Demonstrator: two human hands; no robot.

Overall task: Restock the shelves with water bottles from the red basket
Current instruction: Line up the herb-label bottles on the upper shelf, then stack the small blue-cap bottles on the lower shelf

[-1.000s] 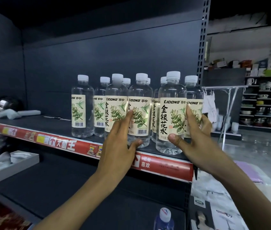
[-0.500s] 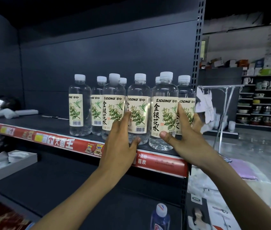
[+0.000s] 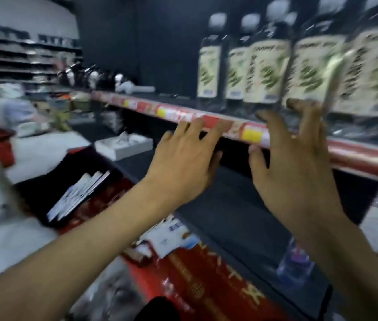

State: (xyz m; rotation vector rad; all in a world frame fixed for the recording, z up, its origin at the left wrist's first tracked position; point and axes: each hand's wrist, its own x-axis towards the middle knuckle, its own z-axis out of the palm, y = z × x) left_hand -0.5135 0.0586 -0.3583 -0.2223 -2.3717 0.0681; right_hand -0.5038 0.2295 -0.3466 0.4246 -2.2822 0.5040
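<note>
1. The left hand (image 3: 183, 163) is bare, with faint knuckle ridges just behind its fingers (image 3: 192, 133), which are long and slim.
2. The right hand (image 3: 292, 167) is bare too; its thumb (image 3: 255, 156) is shorter and thicker than the slender fingers beside it.
3. Back from the fingers, past each wrist, the left forearm (image 3: 79, 246) and right forearm (image 3: 357, 262) are uncovered as far as the frame edge.
4. Motion blur softens the fingertips; nails and creases cannot be told.

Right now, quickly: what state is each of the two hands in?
Left hand: open, fingers spread, holding nothing.
Right hand: open, fingers spread, holding nothing.
</note>
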